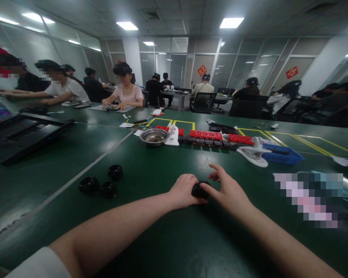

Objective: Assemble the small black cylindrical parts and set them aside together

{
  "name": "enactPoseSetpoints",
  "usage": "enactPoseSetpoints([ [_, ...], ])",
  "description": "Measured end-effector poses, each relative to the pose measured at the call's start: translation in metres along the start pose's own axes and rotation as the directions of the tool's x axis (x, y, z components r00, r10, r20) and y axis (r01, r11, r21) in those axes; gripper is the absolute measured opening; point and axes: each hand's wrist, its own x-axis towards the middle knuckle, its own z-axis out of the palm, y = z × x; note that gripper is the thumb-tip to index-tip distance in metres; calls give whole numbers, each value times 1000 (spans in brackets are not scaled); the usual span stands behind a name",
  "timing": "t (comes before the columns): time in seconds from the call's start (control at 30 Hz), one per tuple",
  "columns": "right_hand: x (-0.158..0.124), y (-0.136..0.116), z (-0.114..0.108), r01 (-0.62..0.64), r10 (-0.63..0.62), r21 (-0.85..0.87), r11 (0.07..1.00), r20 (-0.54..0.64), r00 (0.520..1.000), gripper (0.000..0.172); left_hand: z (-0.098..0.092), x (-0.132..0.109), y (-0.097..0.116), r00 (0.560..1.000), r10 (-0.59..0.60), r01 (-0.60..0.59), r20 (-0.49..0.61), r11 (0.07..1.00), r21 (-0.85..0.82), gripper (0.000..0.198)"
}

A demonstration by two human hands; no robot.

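Observation:
On the green tabletop in front of me, my left hand (pixel 186 190) is closed round the side of a glossy black round part (pixel 201 189). My right hand (pixel 224 182) comes in from the other side, its thumb at the part and its other fingers raised and apart. Both hands hide much of the part, so its exact kind does not show. To the left lie three similar black parts, ring-shaped with a hollow middle: one at the back (pixel 115 172), one at the left (pixel 89 185) and one in front (pixel 108 189).
Beyond my hands stand a metal bowl (pixel 154 137) of small pieces, red blocks (pixel 206 134) in a row, white clamps (pixel 253 153) and a blue tray (pixel 288 155). A black frame (pixel 26 135) lies at the left. Across the table a person (pixel 126 92) works.

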Motion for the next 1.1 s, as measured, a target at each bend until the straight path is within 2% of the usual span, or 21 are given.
enactPoseSetpoints([
  [0.07,-1,-1,5,34,-34,-14,999,13,999,54,1,0,0,1000,-6,6,4,1000,-4,52],
  [0.17,-1,0,4,149,-163,116,982,114,980,51,0,-1,0,1000,-17,17,6,1000,-17,55],
  [0.23,0,2,0,175,-204,185,967,147,968,52,-1,-1,0,1000,-21,21,7,1000,-20,55],
  [0.33,2,4,-1,132,-139,121,984,52,989,47,-2,-1,1,1000,-18,19,8,1000,-17,52],
  [0.43,1,4,5,101,-100,30,994,-22,995,50,-1,0,1,1000,-22,22,18,1000,-20,49],
  [0.53,0,0,7,106,-109,46,993,52,993,48,0,1,0,999,-30,31,23,999,-20,50],
  [0.6,0,-1,4,127,-148,138,982,151,977,51,0,1,0,999,-34,34,21,999,-19,53],
  [0.67,0,-1,-1,145,-188,212,966,198,962,57,-1,1,2,999,-36,36,23,999,-16,53],
  [0.73,1,1,-3,137,-172,207,969,165,971,56,-3,0,3,999,-33,33,26,999,-9,52],
  [0.87,1,2,2,73,-76,76,994,40,996,52,-3,0,3,1000,-18,18,20,1000,-3,50],
  [0.93,1,1,7,66,-66,14,998,17,998,50,-1,0,2,1000,-17,17,16,1000,-4,49],
  [1.03,-1,0,8,122,-125,52,991,78,989,48,1,1,1,1000,-26,26,15,1000,-5,49],
  [1.1,-2,0,7,170,-187,134,976,125,974,58,1,2,0,1000,-22,22,12,1000,-1,49],
])
